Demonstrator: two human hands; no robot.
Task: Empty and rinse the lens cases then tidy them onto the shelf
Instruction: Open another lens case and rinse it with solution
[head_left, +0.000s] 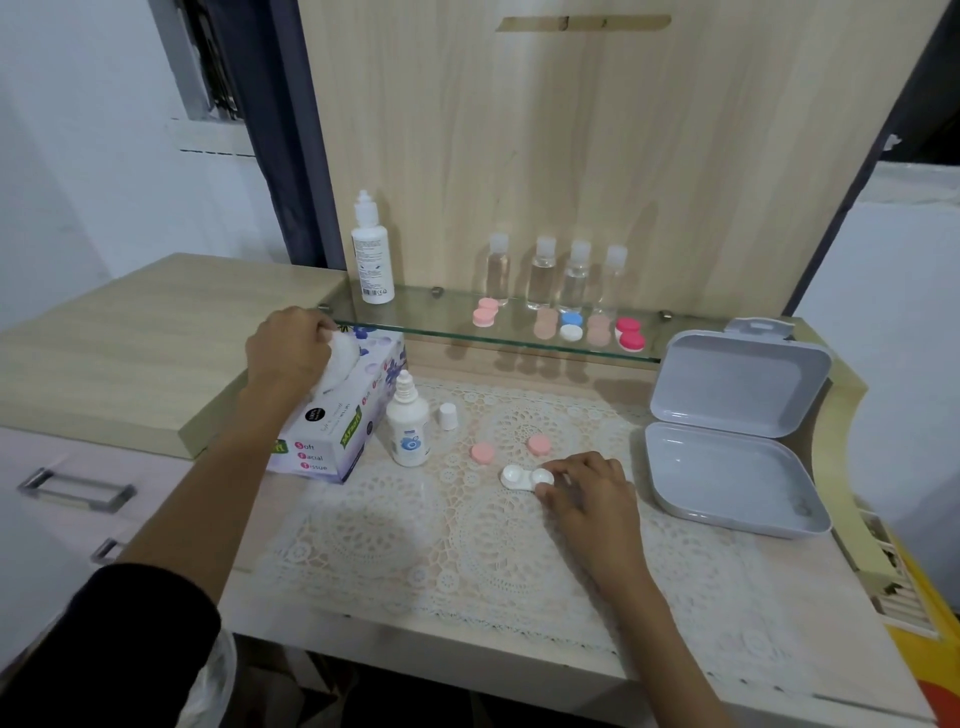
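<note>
A white lens case (519, 477) lies open on the lace mat with both wells uncapped. My right hand (587, 493) pinches its right end. Its two pink caps (482, 453) (538, 445) lie just behind it on the mat. My left hand (288, 348) grips a white tissue (340, 364) sticking out of the tissue box (337, 421). An uncapped solution bottle (408, 426) stands beside the box, with its white cap (448, 415) to the right. Several closed lens cases (570, 326) sit on the glass shelf (441, 325).
An open grey plastic box (727, 467) lies at the right of the mat. A tall white bottle (372, 254) and several clear small bottles (542, 273) stand at the back of the shelf. A raised wooden counter (130, 343) and drawers are on the left.
</note>
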